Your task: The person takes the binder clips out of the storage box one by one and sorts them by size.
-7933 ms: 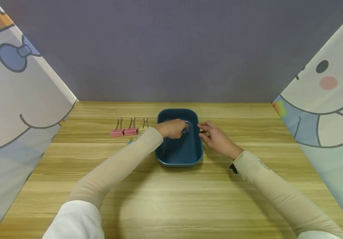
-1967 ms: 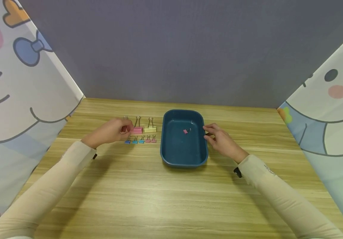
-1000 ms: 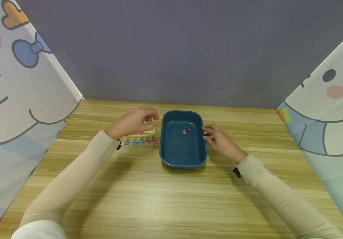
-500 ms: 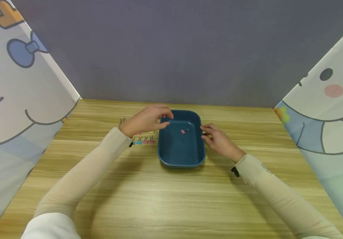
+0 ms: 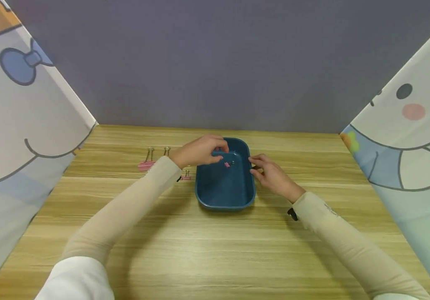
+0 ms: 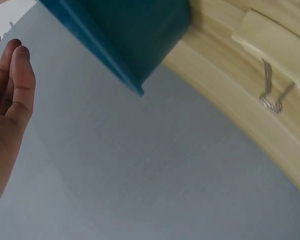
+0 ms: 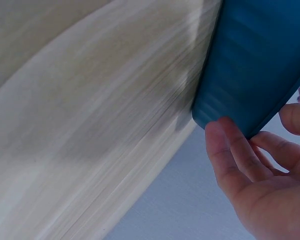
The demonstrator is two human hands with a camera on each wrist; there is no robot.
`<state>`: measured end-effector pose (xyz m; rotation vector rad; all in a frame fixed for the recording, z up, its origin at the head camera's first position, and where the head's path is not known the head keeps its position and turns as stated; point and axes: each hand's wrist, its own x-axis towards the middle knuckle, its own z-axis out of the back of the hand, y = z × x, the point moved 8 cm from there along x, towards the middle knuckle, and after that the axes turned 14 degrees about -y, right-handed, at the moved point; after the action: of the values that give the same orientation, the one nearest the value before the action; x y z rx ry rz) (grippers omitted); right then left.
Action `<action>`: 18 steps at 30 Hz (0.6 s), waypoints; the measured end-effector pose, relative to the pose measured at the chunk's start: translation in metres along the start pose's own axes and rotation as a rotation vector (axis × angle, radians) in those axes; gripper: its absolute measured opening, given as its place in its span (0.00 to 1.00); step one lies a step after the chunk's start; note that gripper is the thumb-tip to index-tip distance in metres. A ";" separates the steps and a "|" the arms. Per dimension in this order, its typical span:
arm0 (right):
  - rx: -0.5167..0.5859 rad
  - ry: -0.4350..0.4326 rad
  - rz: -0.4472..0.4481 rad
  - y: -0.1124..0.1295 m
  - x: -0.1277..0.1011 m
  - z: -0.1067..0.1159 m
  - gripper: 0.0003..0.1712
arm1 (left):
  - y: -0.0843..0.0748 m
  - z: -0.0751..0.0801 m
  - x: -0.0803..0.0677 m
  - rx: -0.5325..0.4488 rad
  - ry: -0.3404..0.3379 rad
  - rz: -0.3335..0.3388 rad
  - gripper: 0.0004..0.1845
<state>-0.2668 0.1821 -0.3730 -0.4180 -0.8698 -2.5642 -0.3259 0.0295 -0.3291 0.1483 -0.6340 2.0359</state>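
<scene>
My left hand (image 5: 199, 151) is over the far left corner of the blue tray (image 5: 222, 196), fingers curled; I cannot tell whether its grip pinches anything. My right hand (image 5: 271, 175) rests at the tray's right rim, fingers spread against the wall. A small pink clip (image 5: 227, 164) lies inside the tray. Two large pink clips (image 5: 146, 165) stand on the tabletop (image 5: 215, 250), left of the tray.

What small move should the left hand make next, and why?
The left hand hovers above the dark blue plastic tray's far left corner, the right hand steadies its right rim, and a small pink binder clip lies inside. So probably lower the left hand toward the tray floor; what its fingers hold is hidden.
</scene>
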 end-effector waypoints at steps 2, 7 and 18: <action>0.001 0.000 0.000 0.000 0.001 0.000 0.24 | 0.001 -0.007 0.004 0.013 0.026 0.002 0.10; 0.004 0.006 -0.003 0.001 0.002 0.001 0.25 | 0.004 -0.023 0.011 0.044 0.097 0.020 0.12; 0.010 0.022 -0.020 -0.002 0.000 -0.001 0.25 | 0.015 -0.046 0.022 0.127 0.156 0.050 0.13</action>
<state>-0.2683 0.1835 -0.3746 -0.3792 -0.8830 -2.5770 -0.3433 0.0629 -0.3661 0.0481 -0.4153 2.1122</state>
